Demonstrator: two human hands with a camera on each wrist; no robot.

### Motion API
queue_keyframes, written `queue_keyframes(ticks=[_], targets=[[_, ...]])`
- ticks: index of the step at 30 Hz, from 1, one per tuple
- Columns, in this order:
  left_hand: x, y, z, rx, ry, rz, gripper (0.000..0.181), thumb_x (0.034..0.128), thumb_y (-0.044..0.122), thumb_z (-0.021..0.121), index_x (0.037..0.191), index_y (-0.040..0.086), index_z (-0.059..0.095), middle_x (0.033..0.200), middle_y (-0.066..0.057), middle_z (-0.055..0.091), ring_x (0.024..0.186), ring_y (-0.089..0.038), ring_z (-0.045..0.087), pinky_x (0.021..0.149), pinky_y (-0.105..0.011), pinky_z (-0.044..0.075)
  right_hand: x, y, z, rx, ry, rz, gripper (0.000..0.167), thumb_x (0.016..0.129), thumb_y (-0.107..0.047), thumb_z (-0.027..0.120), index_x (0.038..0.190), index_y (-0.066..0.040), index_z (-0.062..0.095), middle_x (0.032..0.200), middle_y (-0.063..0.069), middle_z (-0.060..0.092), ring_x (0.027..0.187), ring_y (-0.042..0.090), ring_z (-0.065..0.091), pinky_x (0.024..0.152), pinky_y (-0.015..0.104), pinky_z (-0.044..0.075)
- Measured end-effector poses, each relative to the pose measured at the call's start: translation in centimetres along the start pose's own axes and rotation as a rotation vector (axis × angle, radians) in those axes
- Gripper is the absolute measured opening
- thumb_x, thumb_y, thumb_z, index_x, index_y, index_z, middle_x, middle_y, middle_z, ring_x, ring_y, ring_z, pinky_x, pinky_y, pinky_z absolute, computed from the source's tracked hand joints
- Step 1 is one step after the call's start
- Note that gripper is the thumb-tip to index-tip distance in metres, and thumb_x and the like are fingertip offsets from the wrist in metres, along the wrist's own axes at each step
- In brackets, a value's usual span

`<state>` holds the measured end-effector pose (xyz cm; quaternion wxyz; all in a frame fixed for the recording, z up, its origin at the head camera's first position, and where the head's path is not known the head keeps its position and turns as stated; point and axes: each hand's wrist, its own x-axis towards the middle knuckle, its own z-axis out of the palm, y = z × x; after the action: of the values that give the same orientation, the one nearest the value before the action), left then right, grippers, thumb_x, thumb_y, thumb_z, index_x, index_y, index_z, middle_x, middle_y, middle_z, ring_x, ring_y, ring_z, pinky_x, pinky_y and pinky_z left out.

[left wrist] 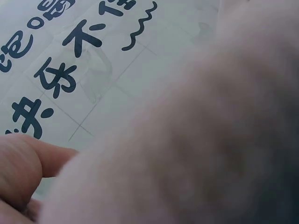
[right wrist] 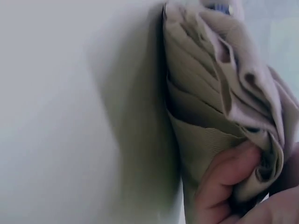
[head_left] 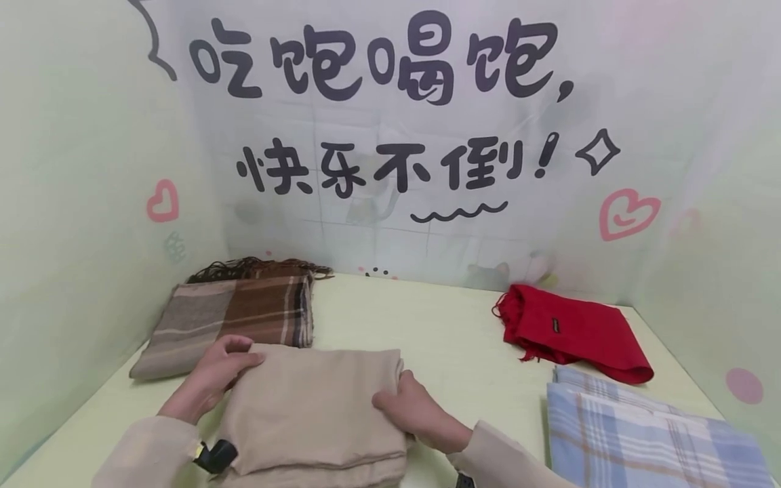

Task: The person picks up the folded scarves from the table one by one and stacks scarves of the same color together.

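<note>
At head-view bottom, beige cloth (head_left: 317,407) cropped

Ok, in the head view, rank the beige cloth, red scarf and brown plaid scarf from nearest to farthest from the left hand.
1. Beige cloth, touching the left hand.
2. Brown plaid scarf, just beyond it, back left.
3. Red scarf, far over on the right.

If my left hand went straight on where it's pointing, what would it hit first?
Past the folded beige cloth it holds, your left hand would probably meet the brown plaid scarf first, though depth is hard to judge.
</note>
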<state>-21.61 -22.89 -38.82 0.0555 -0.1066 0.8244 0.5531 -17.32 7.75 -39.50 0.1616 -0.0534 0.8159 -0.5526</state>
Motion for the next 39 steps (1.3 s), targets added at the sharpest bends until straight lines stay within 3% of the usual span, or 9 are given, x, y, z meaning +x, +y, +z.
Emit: queue_keyframes(ticks=[4, 8, 21, 27, 31, 39], targets=[[0.2, -0.1, -0.8, 0.033, -0.054, -0.002, 0.051, 0.0889, 0.015, 0.060, 0.127, -0.008, 0.035, 0.119, -0.022, 0.040, 0.084, -0.018, 0.048, 0.068, -0.031, 0.041, -1.5, -0.1, 0.9, 0.077, -0.075, -0.014, 0.043, 0.081, -0.007, 0.058, 0.116, 0.006, 0.037, 0.088, 0.016, 0.060, 0.065, 0.025, 0.068, 0.058, 0.034, 0.057], [0.4, -0.1, -1.4, 0.048, -0.096, 0.000, 0.045, 0.0877, 0.011, 0.060, 0.122, -0.008, 0.037, 0.113, -0.019, 0.043, 0.085, -0.019, 0.049, 0.068, -0.031, 0.040, -2.6, -0.5, 1.7, 0.125, -0.141, -0.017, 0.050, 0.081, -0.004, 0.060, 0.123, 0.006, 0.035, 0.096, 0.016, 0.059, 0.075, 0.030, 0.070, 0.062, 0.036, 0.057], [0.6, -0.2, -1.7, 0.130, -0.207, -0.059, 0.046, 0.0867, 0.007, 0.059, 0.123, -0.010, 0.037, 0.121, -0.030, 0.040, 0.103, -0.036, 0.048, 0.076, -0.041, 0.043, -4.7, -0.1, 2.4, 0.269, -0.190, 0.052, 0.048, 0.080, 0.001, 0.059, 0.122, 0.001, 0.037, 0.098, 0.014, 0.062, 0.087, 0.033, 0.069, 0.073, 0.041, 0.057], [0.6, -0.9, -1.7, 0.155, -0.229, -0.104, 0.046, 0.0873, 0.009, 0.059, 0.122, -0.009, 0.036, 0.115, -0.028, 0.043, 0.099, -0.033, 0.049, 0.072, -0.038, 0.044, -4.8, 0.5, 2.7, 0.283, -0.180, 0.133, 0.061, 0.078, 0.002, 0.062, 0.131, 0.006, 0.033, 0.102, 0.014, 0.060, 0.092, 0.032, 0.067, 0.081, 0.045, 0.054], [0.8, -1.3, -1.8, 0.176, -0.251, -0.109, 0.048, 0.0882, 0.012, 0.058, 0.124, -0.009, 0.034, 0.117, -0.030, 0.041, 0.099, -0.034, 0.050, 0.071, -0.038, 0.046, -4.9, 0.8, 2.7, 0.279, -0.201, 0.146, 0.065, 0.079, 0.000, 0.063, 0.136, 0.003, 0.031, 0.103, 0.012, 0.060, 0.094, 0.030, 0.066, 0.082, 0.044, 0.054], [1.0, -1.6, -2.2, 0.205, -0.277, -0.098, 0.051, 0.0885, 0.014, 0.057, 0.126, -0.010, 0.032, 0.119, -0.034, 0.040, 0.101, -0.037, 0.052, 0.074, -0.042, 0.048, -4.4, 0.9, 2.9, 0.122, -0.160, 0.225, 0.061, 0.079, -0.010, 0.069, 0.130, 0.002, 0.037, 0.106, 0.010, 0.061, 0.100, 0.029, 0.061, 0.092, 0.051, 0.046]])
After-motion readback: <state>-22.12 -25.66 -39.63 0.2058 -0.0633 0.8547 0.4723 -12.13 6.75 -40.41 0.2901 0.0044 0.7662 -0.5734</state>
